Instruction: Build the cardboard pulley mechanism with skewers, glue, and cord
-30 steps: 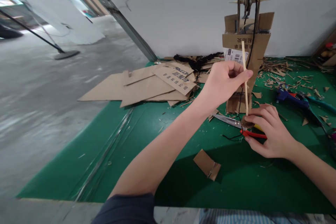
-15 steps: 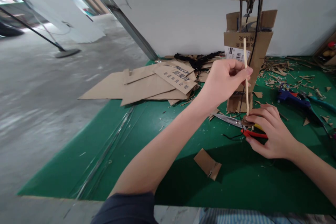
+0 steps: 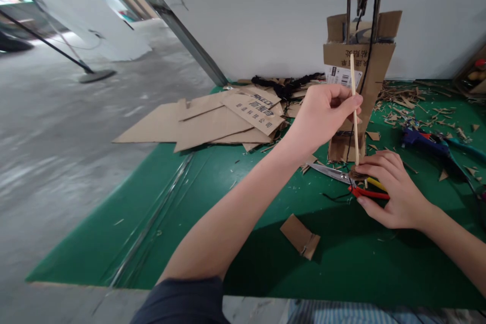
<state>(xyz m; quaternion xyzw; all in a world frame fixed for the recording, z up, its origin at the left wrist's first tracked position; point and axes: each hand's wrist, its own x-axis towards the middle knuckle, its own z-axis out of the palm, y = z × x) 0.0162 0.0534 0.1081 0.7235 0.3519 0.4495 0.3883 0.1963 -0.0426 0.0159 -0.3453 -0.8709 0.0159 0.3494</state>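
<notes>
My left hand (image 3: 322,116) pinches a thin wooden stick (image 3: 353,91) near its middle and holds it upright. The stick's lower end goes into a small brown cardboard piece (image 3: 357,174). My right hand (image 3: 391,190) grips that piece with curled fingers, low over the green mat (image 3: 235,202). Red-handled scissors (image 3: 349,185) lie on the mat right under my right hand's fingers. Just behind both hands stands a tall cardboard tower (image 3: 357,71) with wooden sticks, a small wheel and a black cord on top.
Flat cardboard sheets (image 3: 212,121) are piled at the mat's far left, with a black cord bundle (image 3: 284,83) behind. A blue glue gun (image 3: 421,142) and cardboard scraps (image 3: 417,106) lie at right. A folded cardboard bit (image 3: 299,237) sits near me. A white wall backs the table.
The stick's top has tilted very slightly to the left and my left hand has shifted with it. My right hand keeps its hold on the small piece.
</notes>
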